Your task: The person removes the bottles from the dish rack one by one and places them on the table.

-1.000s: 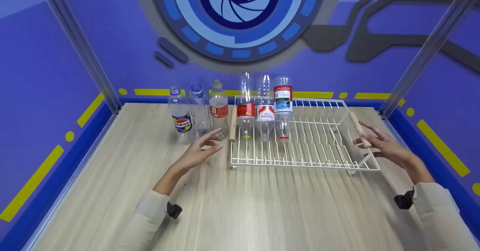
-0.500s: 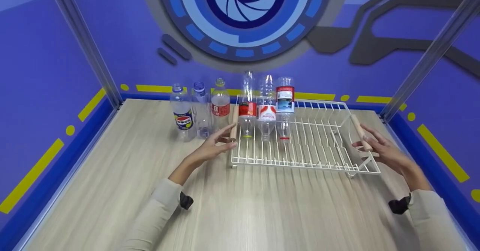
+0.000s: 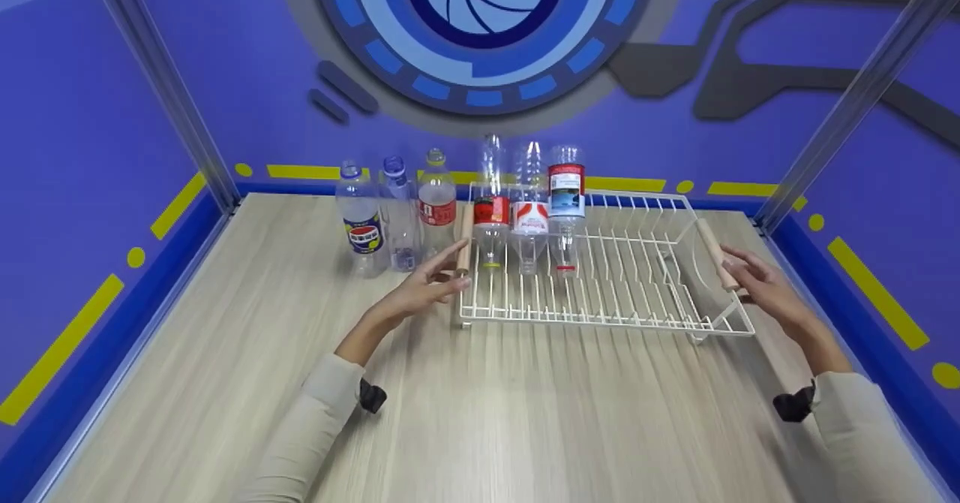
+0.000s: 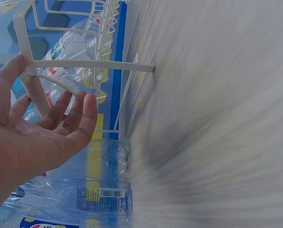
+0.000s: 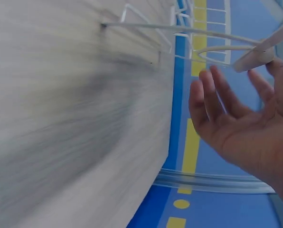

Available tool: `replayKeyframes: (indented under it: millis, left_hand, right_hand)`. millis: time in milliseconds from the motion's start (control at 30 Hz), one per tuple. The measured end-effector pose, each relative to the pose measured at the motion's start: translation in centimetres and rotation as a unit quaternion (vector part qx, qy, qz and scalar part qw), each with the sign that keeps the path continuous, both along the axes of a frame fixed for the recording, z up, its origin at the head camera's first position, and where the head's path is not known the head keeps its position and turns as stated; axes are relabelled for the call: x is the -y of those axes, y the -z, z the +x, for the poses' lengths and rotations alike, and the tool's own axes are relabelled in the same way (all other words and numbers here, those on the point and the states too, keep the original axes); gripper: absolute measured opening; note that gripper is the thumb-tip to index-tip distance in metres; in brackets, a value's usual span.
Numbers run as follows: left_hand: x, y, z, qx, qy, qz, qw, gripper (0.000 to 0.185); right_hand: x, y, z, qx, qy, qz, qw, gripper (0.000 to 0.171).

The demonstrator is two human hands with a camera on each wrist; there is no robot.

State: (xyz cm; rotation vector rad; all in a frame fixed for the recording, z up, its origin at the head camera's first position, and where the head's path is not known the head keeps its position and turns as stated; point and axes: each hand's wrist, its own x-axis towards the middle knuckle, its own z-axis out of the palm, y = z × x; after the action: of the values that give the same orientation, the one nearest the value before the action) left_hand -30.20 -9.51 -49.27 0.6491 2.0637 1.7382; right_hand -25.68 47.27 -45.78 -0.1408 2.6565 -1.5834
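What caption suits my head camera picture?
Two hands at the wooden handles of a rack holding three bottles.

The head view faces forward and down, sharing the rack (image 3: 600, 326) with close wrist views.

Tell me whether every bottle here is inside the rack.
No: in the head view, three bottles stand upright on the table beside the rack.

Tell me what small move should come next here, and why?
Probably curl the left hand round the left handle and the right hand round the right handle: both are there, but their fingers look loose, and three bottles stand upside down in the rack, so a firm grip seems wise before any lift.
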Motion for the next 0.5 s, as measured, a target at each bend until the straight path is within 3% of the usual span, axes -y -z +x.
replayKeyframes:
  millis: [67, 233, 333, 500]
  left_hand:
    - [0.1, 0.0, -0.1, -0.004, -0.004, -0.003, 1.0000, 0.072]
    - [0.1, 0.2, -0.2, -0.002, -0.002, -0.001, 1.0000, 0.073]
    - [-0.1, 0.3, -0.2, 0.000, -0.001, 0.002, 1.0000, 0.073]
    - [-0.1, 0.0, 0.0, 0.000, -0.007, 0.004, 1.0000, 0.075]
  right_hand:
    - [0.8, -1.0, -0.2, -0.024, 0.041, 0.014, 0.999, 0.043]
    - [3.3, -4.1, -0.7, -0.059, 0.110, -0.018, 0.992, 0.025]
    - [5.2, -5.9, -1.5, -0.062, 0.102, -0.056, 0.991, 0.024]
    - [8.9, -8.0, -3.4, -0.033, 0.048, -0.157, 0.986, 0.023]
